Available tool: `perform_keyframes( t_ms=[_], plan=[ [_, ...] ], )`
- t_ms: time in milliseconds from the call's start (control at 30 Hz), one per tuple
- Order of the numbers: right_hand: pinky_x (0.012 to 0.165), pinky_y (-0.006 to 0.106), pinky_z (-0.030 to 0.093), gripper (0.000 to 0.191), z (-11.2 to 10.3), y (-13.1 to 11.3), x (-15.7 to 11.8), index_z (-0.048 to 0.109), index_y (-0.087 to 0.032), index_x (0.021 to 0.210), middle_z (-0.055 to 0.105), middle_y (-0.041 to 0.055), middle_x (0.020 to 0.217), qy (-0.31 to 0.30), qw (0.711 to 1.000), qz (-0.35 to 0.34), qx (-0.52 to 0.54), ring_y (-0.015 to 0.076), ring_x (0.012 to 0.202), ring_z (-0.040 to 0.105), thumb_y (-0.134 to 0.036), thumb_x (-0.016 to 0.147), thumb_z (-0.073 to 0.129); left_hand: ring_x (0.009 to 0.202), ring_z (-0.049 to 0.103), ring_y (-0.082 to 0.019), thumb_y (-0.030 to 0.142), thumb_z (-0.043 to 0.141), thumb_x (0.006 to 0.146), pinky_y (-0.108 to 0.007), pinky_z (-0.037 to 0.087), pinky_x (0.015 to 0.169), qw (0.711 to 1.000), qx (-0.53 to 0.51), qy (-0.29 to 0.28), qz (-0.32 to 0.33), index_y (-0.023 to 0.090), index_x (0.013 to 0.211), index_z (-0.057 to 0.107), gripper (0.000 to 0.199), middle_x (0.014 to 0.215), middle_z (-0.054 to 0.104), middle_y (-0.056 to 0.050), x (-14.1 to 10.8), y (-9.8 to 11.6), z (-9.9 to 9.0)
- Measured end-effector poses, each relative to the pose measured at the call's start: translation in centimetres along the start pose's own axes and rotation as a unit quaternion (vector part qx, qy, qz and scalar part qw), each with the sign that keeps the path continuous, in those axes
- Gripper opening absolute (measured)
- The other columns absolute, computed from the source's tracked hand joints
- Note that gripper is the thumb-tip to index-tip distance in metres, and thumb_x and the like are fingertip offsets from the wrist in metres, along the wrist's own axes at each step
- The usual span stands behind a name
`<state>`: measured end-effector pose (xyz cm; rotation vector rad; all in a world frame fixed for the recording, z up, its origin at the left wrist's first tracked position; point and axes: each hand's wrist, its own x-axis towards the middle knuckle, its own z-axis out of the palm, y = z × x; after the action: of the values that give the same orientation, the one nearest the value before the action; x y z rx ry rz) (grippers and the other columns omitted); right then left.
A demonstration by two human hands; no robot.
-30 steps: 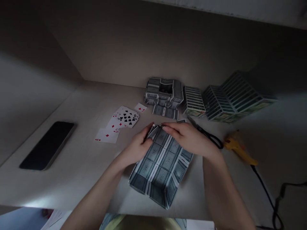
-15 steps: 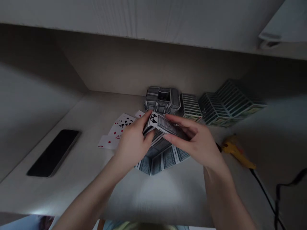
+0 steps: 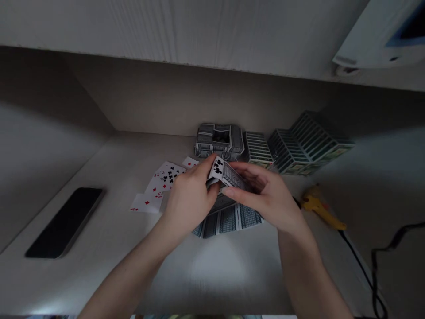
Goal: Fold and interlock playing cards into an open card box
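Observation:
Between my two hands is a folded playing card (image 3: 234, 176), its patterned back up and a white strip with black clubs at the left. My left hand (image 3: 189, 192) pinches the clubs end between thumb and fingers. My right hand (image 3: 270, 195) grips the card's right side, thumb in front and fingers behind. Just below the hands is a piece built of joined playing cards (image 3: 229, 221) with grey patterned backs; my fingers partly hide it, and whether the held card is joined to it I cannot tell. Loose face-up playing cards (image 3: 149, 201) lie beside my left hand.
A grey card-built model (image 3: 219, 141) stands at the back, with slatted card-built steps (image 3: 308, 141) to its right. A black phone (image 3: 64, 223) lies at left. The yellow glue gun (image 3: 322, 208) and its black cable (image 3: 360, 261) are at right. A shelf edge (image 3: 186, 62) hangs above.
The view has shifted slightly. The card-built piece under my hands has turned and its near edge has flattened out. Both hands keep their hold on the folded card.

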<state>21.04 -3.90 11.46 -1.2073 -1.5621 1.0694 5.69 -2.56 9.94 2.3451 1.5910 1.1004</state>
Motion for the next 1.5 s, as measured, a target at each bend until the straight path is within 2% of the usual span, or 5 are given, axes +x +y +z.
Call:
perform_keyframes(
  t_ms=[167,667,900,1167,1500],
  plan=[
    [0.076,0.033,0.049,0.042,0.5,0.3,0.2,0.059,-0.021,0.102,0.065,0.0051,0.099,0.019,1.0,-0.007,0.004,0.0201,0.091,0.06,-0.036,0.063,0.068,0.078,0.063,-0.02,0.022,0.056,0.069,-0.03,0.049,0.07,0.999,0.011,0.044,-0.001,0.017,0.111,0.055,0.042,0.094,0.067,-0.006,-0.1,0.0,0.0],
    [0.078,0.033,0.048,0.04,0.8,0.4,-0.1,0.057,-0.022,0.1,0.063,0.0048,0.099,0.018,1.0,-0.002,0.008,0.0194,0.092,0.058,-0.037,0.064,0.068,0.088,0.061,-0.02,0.025,0.048,0.073,-0.03,0.048,0.075,0.996,0.011,0.074,0.045,0.017,0.109,0.055,0.037,0.101,0.065,-0.005,-0.1,-0.5,0.4],
    [0.078,0.034,0.048,0.042,0.7,0.4,0.1,0.058,-0.021,0.1,0.063,0.0058,0.101,0.048,0.999,0.001,-0.018,0.0198,0.092,0.059,-0.039,0.064,0.067,0.089,0.061,-0.014,0.02,0.055,0.073,-0.025,0.049,0.075,0.991,-0.048,0.111,0.057,0.021,0.112,0.044,0.041,0.106,0.062,-0.002,-0.2,-0.8,0.9],
    [0.073,0.032,0.049,0.039,0.5,0.7,0.5,0.061,-0.019,0.094,0.066,0.0062,0.094,0.092,0.995,0.02,0.013,0.0201,0.086,0.061,-0.039,0.061,0.069,0.083,0.063,-0.013,0.017,0.05,0.079,-0.024,0.051,0.074,0.978,0.009,0.146,0.147,0.023,0.089,0.059,0.015,0.103,0.065,0.0,0.1,-1.3,0.9],
    [0.068,0.031,0.05,0.039,0.3,0.4,0.5,0.065,-0.017,0.091,0.068,0.0068,0.089,0.085,0.995,0.056,-0.003,0.0211,0.08,0.063,-0.041,0.061,0.068,0.084,0.063,-0.012,0.02,0.052,0.079,-0.023,0.05,0.073,0.963,0.035,0.107,0.245,0.031,0.097,0.061,0.023,0.11,0.061,0.003,0.4,-4.6,1.2]
  ],
)
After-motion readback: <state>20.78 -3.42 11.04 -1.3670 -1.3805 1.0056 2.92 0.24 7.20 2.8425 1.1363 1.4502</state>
